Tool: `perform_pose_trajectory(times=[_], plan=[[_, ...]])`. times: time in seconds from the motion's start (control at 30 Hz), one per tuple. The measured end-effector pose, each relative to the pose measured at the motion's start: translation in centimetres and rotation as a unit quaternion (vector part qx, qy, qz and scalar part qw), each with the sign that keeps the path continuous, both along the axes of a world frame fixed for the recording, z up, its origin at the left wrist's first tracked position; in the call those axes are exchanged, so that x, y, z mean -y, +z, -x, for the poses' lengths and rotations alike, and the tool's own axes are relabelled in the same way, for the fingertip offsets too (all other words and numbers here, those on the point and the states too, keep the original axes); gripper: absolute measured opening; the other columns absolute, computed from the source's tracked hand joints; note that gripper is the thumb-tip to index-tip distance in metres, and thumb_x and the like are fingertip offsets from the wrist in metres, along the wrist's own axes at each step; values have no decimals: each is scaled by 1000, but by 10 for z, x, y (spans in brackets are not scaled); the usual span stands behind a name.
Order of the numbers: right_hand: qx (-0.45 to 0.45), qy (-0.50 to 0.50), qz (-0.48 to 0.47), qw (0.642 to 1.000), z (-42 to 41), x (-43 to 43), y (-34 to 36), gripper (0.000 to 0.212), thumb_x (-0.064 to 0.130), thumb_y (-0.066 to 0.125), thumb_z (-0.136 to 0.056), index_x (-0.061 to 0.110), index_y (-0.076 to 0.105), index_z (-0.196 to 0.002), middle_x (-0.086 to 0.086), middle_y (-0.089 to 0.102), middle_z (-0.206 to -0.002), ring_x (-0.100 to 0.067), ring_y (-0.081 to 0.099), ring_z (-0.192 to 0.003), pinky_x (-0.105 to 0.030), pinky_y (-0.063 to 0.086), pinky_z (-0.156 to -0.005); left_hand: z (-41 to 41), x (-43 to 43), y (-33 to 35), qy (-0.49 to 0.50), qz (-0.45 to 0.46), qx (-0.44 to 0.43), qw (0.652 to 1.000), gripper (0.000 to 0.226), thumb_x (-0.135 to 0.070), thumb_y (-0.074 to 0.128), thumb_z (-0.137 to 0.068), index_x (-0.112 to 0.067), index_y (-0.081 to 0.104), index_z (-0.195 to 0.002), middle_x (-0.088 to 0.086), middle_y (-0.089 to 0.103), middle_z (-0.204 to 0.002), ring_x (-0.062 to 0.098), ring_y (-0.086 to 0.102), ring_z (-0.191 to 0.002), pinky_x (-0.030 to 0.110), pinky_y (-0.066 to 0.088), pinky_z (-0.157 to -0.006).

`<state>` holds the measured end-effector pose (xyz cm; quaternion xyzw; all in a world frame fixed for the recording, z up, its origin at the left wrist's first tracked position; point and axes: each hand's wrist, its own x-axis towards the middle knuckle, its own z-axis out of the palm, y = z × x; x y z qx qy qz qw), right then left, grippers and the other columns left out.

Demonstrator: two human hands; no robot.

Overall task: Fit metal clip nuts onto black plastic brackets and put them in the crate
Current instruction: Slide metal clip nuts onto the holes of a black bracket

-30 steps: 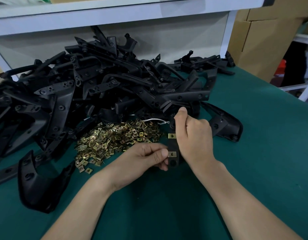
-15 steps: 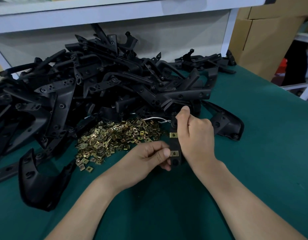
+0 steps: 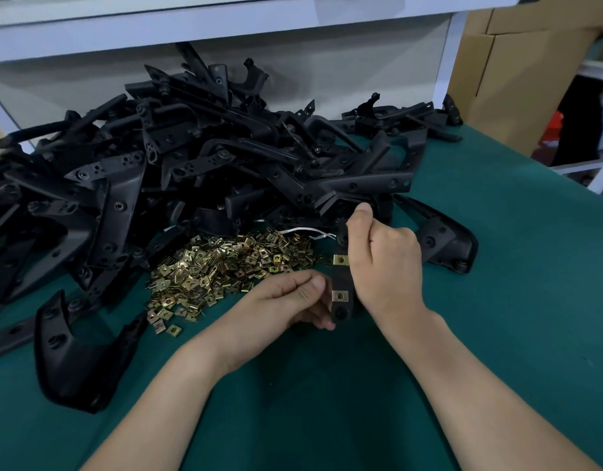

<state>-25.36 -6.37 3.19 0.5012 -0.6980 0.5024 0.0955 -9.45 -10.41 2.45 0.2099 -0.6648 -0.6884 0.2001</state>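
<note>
Between the two hands, the bracket [image 3: 342, 280] runs near-to-far: the right hand [image 3: 388, 263] curls round its right edge, the left hand [image 3: 286, 300] pinches its near end beside the lower clip nut [image 3: 340, 295]. Just left lie loose clip nuts [image 3: 225, 266], nearer the left hand.

**Bare Arms, Bare Hands**

The left hand [image 3: 293, 300] and the right hand [image 3: 388, 263] are uncovered. The left forearm [image 3: 177, 396] and the right forearm [image 3: 480, 385] show bare skin from the wrist to the lower edge of the view. Both forearms are slim and smooth. Fine creases mark the knuckles and wrists. The left thumbnail [image 3: 317, 283] is cut short and plain.
</note>
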Motion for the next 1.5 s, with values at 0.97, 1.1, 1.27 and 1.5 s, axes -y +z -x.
perform_pose_trajectory(times=[0.97, 1.1, 1.27, 1.5], plan=[[4, -2, 9, 1000, -3, 2, 0, 58, 28, 35, -103, 18, 29, -46, -1, 33, -38, -32, 41, -37, -37, 33, -45, -1, 5, -4, 6, 15, 20, 1000, 44, -33, 51, -98, 9, 65, -106, 17, 64, -97, 21, 64, -84, 31, 51, -85], [3, -2, 15, 1000, -2, 3, -1, 59, 26, 37, -103, 26, 20, -47, 4, 27, -38, -29, 37, -36, -32, 27, -48, -2, 6, -5, -8, -7, 12, 1000, 45, -34, 54, -98, 9, 64, -106, 16, 66, -98, 20, 64, -86, 30, 52, -85], [10, 0, 14, 1000, -1, 3, -1, 59, 26, 36, -103, 25, 22, -46, 0, 31, -38, -32, 39, -37, -34, 28, -47, -2, 7, -6, 0, 12, 22, 1000, 39, -36, 62, -90, -1, 70, -102, 11, 67, -96, 18, 65, -88, 30, 52, -87], [13, 0, 12, 1000, -2, 1, 0, 59, 28, 33, -103, 14, 36, -46, -5, 39, -39, -33, 45, -39, -39, 37, -45, -3, 5, -5, 1, 39, 31, 999, 27, -30, 59, -94, -6, 71, -100, 9, 67, -92, 16, 65, -86, 27, 52, -86]])
